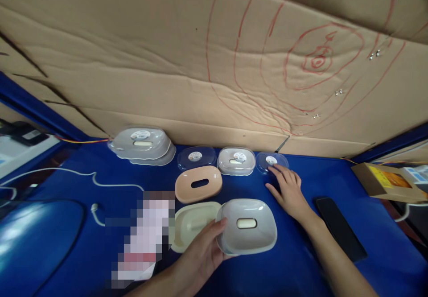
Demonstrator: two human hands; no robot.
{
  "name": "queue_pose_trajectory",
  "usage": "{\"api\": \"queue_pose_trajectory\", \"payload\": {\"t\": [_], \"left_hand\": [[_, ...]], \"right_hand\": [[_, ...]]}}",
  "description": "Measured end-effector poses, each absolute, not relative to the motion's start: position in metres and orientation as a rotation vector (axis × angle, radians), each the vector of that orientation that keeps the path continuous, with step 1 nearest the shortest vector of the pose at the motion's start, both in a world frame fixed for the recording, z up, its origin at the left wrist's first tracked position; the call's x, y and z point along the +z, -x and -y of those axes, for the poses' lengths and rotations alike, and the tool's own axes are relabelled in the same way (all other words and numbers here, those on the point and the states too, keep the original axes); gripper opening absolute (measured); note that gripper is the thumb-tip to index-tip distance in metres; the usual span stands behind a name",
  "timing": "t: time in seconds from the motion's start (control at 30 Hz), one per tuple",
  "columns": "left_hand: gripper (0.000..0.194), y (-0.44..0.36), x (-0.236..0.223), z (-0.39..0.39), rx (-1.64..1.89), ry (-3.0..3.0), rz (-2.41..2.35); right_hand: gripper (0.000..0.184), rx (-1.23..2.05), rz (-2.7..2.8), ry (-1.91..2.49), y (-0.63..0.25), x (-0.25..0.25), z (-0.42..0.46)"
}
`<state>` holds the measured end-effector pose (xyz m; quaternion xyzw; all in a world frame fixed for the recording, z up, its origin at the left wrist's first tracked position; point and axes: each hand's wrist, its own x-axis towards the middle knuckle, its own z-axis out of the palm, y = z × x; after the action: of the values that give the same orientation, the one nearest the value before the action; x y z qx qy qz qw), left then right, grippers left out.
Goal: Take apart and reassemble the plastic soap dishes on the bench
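Note:
My left hand (210, 242) grips a grey oval soap dish (264, 230) by its left side, above the blue table. A cream piece shows through the slot in the dish's middle. My right hand (290, 192) reaches over a clear lid (262, 163) with a round label. Its fingers are apart and a fingertip is at the lid's near edge; whether it presses on it I cannot tell. Behind my left hand lies a cream dish (187, 223), partly hidden. A peach slotted tray (187, 190) sits beyond it, near another clear labelled lid (207, 156).
A lidded soap dish (245, 165) stands between the clear lids. More lidded dishes are stacked (157, 143) at the back left, before a cardboard wall (150, 56). A black phone-like slab (341, 228) lies right; a white cable (115, 184) runs left. A cardboard box (374, 185) stands far right.

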<state>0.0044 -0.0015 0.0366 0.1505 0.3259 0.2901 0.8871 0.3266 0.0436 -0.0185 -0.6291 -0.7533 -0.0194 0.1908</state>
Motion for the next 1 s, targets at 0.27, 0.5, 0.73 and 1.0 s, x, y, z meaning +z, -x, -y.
{"api": "queue_pose_trajectory", "payload": {"t": [0.27, 0.5, 0.73, 1.0], "left_hand": [[0.044, -0.004, 0.036, 0.005, 0.573, -0.294, -0.674], [0.054, -0.006, 0.040, -0.001, 0.602, -0.312, -0.710], [0.059, -0.008, 0.034, 0.002, 0.618, -0.349, -0.680], [0.061, -0.007, 0.033, 0.003, 0.618, -0.339, -0.681]], "right_hand": [[0.062, 0.055, 2.045, 1.777, -0.344, -0.007, -0.042], [0.071, 0.265, 2.163, 1.391, -0.290, 0.038, -0.001], [0.074, 0.173, 2.267, 1.162, -0.244, 0.042, 0.023], [0.077, 0.189, 2.309, 1.161, -0.246, 0.036, 0.025]]}}
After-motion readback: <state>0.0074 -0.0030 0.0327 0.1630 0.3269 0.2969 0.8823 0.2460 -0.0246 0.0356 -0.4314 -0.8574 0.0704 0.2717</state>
